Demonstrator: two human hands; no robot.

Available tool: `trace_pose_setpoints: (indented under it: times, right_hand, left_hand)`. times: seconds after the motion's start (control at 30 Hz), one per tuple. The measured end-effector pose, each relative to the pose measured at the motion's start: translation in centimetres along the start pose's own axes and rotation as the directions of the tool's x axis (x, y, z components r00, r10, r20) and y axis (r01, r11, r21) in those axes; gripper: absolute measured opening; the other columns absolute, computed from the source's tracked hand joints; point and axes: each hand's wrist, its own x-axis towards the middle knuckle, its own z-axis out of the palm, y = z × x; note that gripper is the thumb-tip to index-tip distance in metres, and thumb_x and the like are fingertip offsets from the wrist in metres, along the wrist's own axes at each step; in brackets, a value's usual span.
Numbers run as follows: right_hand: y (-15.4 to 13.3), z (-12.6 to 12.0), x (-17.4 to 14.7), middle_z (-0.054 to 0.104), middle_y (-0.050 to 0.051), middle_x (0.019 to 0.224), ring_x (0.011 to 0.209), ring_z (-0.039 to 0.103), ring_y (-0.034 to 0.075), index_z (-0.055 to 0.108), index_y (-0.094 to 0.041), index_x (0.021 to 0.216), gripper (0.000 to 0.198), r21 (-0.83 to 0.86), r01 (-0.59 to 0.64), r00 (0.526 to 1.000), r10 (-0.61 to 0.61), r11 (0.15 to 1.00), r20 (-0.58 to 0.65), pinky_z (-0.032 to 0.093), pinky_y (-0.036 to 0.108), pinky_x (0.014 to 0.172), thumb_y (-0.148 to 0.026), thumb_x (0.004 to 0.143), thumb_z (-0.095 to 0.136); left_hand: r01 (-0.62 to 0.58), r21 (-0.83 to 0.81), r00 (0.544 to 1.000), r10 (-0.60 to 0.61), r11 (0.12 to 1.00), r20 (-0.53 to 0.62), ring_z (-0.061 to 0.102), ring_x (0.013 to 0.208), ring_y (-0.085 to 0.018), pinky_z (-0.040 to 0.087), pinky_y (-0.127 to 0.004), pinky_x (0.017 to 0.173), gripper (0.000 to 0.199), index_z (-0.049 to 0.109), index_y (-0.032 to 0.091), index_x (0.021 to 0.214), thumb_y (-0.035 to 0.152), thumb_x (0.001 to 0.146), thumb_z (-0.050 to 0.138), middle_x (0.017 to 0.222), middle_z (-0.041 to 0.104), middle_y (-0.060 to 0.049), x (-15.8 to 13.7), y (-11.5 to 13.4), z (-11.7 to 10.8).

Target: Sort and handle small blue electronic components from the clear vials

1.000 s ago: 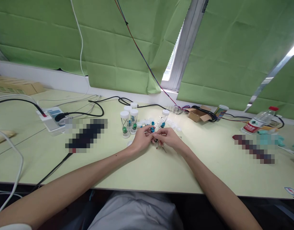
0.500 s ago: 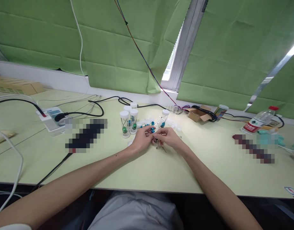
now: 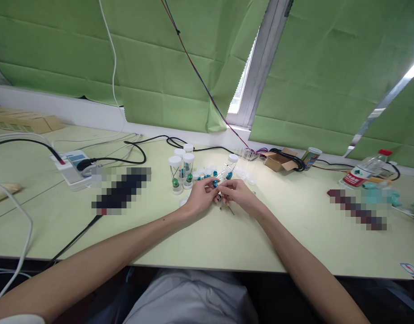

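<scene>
In the head view, my left hand (image 3: 202,193) and my right hand (image 3: 238,193) meet over the table, fingertips nearly touching. Both are closed in a pinch on small parts, largely hidden by the fingers. A shiny blue ball (image 3: 215,183) shows at the left fingertips, and thin wire-like pieces (image 3: 231,210) stick out below the right fingers. Left of the hands stand several clear capped tubes (image 3: 175,175) with green or blue balls and wires inside. Another capped tube (image 3: 233,165) is just behind my hands, beside loose blue balls (image 3: 207,173).
White caps (image 3: 249,177) lie behind my right hand. Further back are an open cardboard box (image 3: 280,161) with black cable and a can (image 3: 311,158). A red-capped bottle (image 3: 365,173) lies at right; a power strip (image 3: 72,168) and blurred dark object (image 3: 122,191) are at left.
My right fingers have shifted slightly, showing a little more of the small parts beneath them. The arms and the tubes stay in place.
</scene>
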Motion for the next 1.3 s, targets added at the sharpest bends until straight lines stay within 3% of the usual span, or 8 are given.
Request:
trace_pose_setpoints:
  times: [0.7,0.9,1.17,1.3]
  right_hand:
    - [-0.39,-0.09,-0.21,0.066,0.004,0.071,0.061,0.053,0.011,0.072,-0.013,0.084,0.030,0.109,0.049,0.998,-0.054,0.993,0.042,0.042,0.025,0.055,-0.043,0.080,0.074]
    - [-0.37,-0.02,-0.12,0.067,0.004,0.073,0.062,0.056,0.013,0.073,-0.015,0.092,0.034,0.129,0.071,0.997,-0.069,0.989,-0.016,0.043,0.027,0.056,-0.037,0.069,0.084]
    - [-0.09,-0.19,0.16,0.058,-0.001,0.059,0.054,0.051,0.011,0.071,-0.015,0.083,0.033,0.180,0.102,0.992,-0.088,0.978,-0.086,0.037,0.025,0.051,-0.045,0.075,0.077]
    - [-0.43,-0.10,0.00,0.058,-0.001,0.062,0.054,0.049,0.010,0.072,-0.015,0.085,0.032,0.212,0.101,0.993,-0.086,0.972,-0.078,0.036,0.025,0.051,-0.043,0.071,0.080]
  left_hand:
    - [-0.040,-0.054,0.997,0.037,0.998,-0.063,0.062,0.055,-0.016,0.051,-0.030,0.056,0.033,0.064,0.014,0.103,0.035,0.078,0.068,0.069,0.063,-0.002,0.32,0.02,0.01]
    - [-0.063,-0.055,0.995,0.058,0.997,-0.085,0.062,0.055,-0.014,0.051,-0.028,0.057,0.029,0.065,0.015,0.100,0.028,0.075,0.069,0.071,0.064,-0.001,0.28,0.35,0.05]
    - [-0.059,-0.039,0.995,0.055,0.997,-0.083,0.062,0.054,-0.016,0.051,-0.030,0.055,0.038,0.066,0.014,0.105,0.040,0.077,0.070,0.067,0.062,-0.001,0.32,0.14,0.05]
    - [-0.049,-0.067,0.996,0.044,0.997,-0.081,0.062,0.054,-0.016,0.051,-0.030,0.055,0.039,0.065,0.014,0.104,0.039,0.075,0.072,0.066,0.060,0.000,0.30,0.22,0.10]
